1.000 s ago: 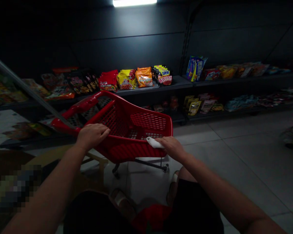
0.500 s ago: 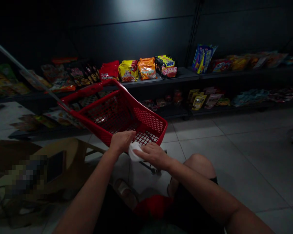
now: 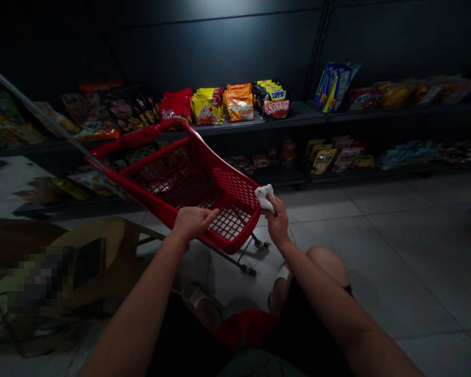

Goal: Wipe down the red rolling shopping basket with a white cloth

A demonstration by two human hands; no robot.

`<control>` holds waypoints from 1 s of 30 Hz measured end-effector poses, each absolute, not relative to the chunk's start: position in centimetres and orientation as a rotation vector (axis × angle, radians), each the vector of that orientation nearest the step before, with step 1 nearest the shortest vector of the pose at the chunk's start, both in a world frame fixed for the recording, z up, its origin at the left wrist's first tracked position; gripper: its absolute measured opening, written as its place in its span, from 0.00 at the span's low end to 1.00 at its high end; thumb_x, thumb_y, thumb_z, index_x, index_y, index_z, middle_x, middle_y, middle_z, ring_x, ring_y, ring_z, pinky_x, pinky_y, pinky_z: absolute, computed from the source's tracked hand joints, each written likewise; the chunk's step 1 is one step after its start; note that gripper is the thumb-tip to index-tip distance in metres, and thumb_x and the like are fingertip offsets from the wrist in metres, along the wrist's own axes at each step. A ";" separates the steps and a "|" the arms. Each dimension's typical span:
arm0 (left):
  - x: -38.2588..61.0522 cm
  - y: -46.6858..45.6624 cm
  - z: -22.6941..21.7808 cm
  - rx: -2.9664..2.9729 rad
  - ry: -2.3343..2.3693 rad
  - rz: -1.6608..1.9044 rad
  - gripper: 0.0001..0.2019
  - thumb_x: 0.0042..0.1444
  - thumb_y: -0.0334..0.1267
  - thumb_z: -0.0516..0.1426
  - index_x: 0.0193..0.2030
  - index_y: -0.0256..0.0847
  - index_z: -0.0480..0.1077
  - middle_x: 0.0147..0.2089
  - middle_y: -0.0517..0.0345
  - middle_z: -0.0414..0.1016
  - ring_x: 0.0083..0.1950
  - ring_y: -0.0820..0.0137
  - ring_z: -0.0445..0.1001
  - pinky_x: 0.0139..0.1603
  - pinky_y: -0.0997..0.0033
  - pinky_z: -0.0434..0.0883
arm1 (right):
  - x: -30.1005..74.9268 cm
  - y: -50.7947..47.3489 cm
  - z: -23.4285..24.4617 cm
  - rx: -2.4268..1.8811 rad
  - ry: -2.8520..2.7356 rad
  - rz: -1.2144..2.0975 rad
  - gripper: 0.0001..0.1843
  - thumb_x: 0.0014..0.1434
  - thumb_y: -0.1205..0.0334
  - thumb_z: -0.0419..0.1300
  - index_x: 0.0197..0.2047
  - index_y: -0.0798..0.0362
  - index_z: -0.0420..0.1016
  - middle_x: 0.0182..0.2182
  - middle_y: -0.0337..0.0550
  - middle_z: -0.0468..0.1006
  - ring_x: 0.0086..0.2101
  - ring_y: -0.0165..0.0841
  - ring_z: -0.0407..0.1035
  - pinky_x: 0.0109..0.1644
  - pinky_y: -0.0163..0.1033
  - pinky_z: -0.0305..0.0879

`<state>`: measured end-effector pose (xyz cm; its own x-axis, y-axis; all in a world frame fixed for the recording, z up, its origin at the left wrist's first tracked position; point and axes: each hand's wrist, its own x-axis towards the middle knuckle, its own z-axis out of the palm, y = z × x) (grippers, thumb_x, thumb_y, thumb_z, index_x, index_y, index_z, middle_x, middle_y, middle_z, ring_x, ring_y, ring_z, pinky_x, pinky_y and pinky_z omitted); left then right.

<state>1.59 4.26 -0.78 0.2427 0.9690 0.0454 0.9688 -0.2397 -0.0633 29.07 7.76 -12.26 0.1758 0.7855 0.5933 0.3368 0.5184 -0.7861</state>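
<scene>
A red plastic shopping cart (image 3: 172,173) stands tilted on the tiled floor in front of me. My left hand (image 3: 192,221) rests on its near rim, fingers curled over the edge. My right hand (image 3: 275,217) is closed on a small white cloth (image 3: 264,196) and presses it against the cart's right corner. My knees and sandalled feet show below, as I sit low before the cart.
Dark shelves (image 3: 290,118) along the back hold snack and noodle packets (image 3: 235,102). A wooden stool (image 3: 113,246) stands at my left beside a cardboard box. A slanted metal pole (image 3: 43,118) crosses the left. Grey tiles (image 3: 396,246) stretch to the right.
The right hand has carried the white cloth from the near rim up to the cart's right corner. The left hand has shifted along the rim, and the cart has turned and tilted.
</scene>
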 end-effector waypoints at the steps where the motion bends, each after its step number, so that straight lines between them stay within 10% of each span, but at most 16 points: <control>1: 1.7 4.3 -0.8 -2.402 -1.889 0.013 0.34 0.67 0.58 0.36 0.33 0.47 0.79 0.35 0.53 0.83 0.40 0.64 0.79 0.32 0.68 0.55 | 27.7 6.3 -12.8 -1.082 -1.296 0.450 0.23 0.61 0.66 0.55 0.59 0.47 0.71 0.58 0.47 0.68 0.58 0.39 0.63 0.64 0.51 0.59; 11: 0.4 4.4 -0.6 -2.319 -2.001 0.188 0.31 0.66 0.56 0.38 0.38 0.48 0.81 0.39 0.54 0.84 0.44 0.59 0.80 0.33 0.68 0.60 | 24.2 -1.7 -13.6 -0.764 -1.688 0.593 0.13 0.53 0.67 0.64 0.43 0.47 0.76 0.48 0.45 0.71 0.50 0.37 0.68 0.54 0.44 0.67; 18: 1.4 4.5 0.3 -2.268 -2.080 0.314 0.30 0.66 0.54 0.37 0.46 0.48 0.79 0.44 0.51 0.83 0.45 0.58 0.79 0.37 0.67 0.65 | 27.5 6.9 -11.6 -1.270 -1.134 0.571 0.20 0.54 0.67 0.56 0.51 0.51 0.75 0.44 0.45 0.71 0.46 0.37 0.67 0.56 0.44 0.64; 30: 7.1 3.8 -0.5 -2.464 -2.050 0.450 0.35 0.65 0.61 0.36 0.42 0.47 0.80 0.39 0.46 0.83 0.42 0.58 0.80 0.38 0.67 0.67 | 26.0 -0.4 -12.8 -0.989 -2.061 0.354 0.15 0.61 0.60 0.62 0.51 0.46 0.76 0.40 0.44 0.72 0.43 0.36 0.67 0.48 0.39 0.67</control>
<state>7.12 3.77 -0.51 0.1612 0.9489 -0.2712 0.9753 -0.1952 -0.1032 25.97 -0.42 -12.79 -0.3695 0.7515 0.5466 0.5259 0.6541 -0.5437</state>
